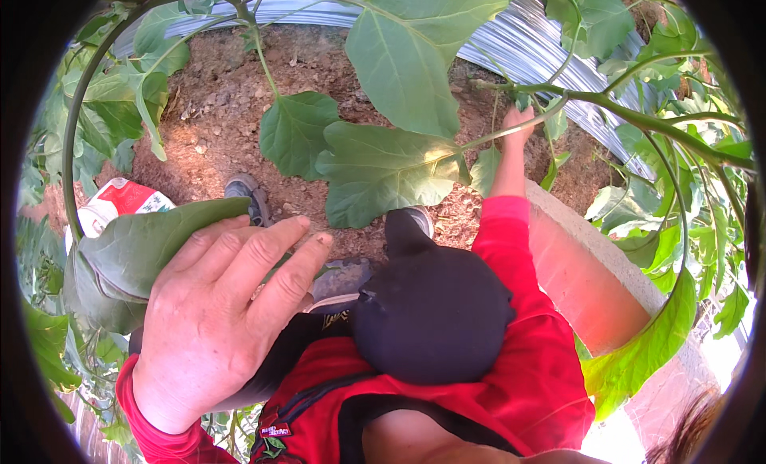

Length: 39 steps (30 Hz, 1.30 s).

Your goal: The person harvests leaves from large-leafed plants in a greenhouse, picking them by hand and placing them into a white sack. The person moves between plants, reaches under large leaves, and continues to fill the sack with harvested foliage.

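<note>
My left hand [218, 314] is raised close to the camera, palm down, its fingers slightly spread in front of a large green leaf [158, 248]. Whether its hidden fingertips or thumb touch that leaf cannot be told. My right arm, in a red sleeve, reaches forward to a thick green plant stem [604, 100]. At that stem my right hand [518, 126] is small in view, its fingers partly hidden behind stem and leaves. Broad lobed leaves [395, 171] hang between the two hands. A black rounded cloth item [437, 314] lies before my chest.
Brown soil [221, 105] lies below, with my shoes [248, 194] on it. Silvery plastic film [538, 39] runs along the far side. A concrete-edged block [586, 272] stands to the right. A red and white container [128, 200] is at the left, among leafy plants.
</note>
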Available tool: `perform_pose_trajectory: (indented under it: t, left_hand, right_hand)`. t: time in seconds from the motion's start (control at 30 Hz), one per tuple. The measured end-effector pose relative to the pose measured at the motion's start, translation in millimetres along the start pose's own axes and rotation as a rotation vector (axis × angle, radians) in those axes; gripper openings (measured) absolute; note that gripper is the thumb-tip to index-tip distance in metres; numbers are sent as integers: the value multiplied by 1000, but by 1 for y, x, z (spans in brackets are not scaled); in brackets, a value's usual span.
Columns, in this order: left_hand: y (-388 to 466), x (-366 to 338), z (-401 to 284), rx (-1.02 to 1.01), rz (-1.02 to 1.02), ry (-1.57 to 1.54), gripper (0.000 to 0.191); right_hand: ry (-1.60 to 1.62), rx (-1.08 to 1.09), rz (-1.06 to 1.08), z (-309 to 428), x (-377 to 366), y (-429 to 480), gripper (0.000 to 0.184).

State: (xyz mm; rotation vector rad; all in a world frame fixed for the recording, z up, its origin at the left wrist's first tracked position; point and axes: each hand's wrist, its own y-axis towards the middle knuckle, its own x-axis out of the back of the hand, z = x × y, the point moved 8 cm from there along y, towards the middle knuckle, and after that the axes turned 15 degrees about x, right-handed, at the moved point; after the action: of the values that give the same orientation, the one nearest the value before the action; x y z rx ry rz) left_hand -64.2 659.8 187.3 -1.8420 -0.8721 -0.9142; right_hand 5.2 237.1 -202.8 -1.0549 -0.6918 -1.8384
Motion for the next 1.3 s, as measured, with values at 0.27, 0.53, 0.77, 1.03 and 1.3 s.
perform_pose_trajectory:
  t: [0.27, 0.53, 0.77, 1.03, 1.3]
  left_hand:
    - [-12, 2, 0, -19, 10, -9, 56]
    - [-9, 2, 3, 4, 10, 3, 56]
    - [-3, -3, 8, -25, 61, 38, 42]
    - [0, -4, 2, -51, 72, 36, 39]
    - [1, -5, 2, -2, 41, 6, 55]
  right_hand:
    - [243, 174, 213, 71, -17, -59, 29]
    - [-1044, 785, 491, 145, -99, 12, 18]
    - [-778, 663, 507, 113, -113, 35, 20]
    - [-634, 869, 527, 120, -109, 23, 16]
    - [-556, 1051, 545, 120, -110, 14, 15]
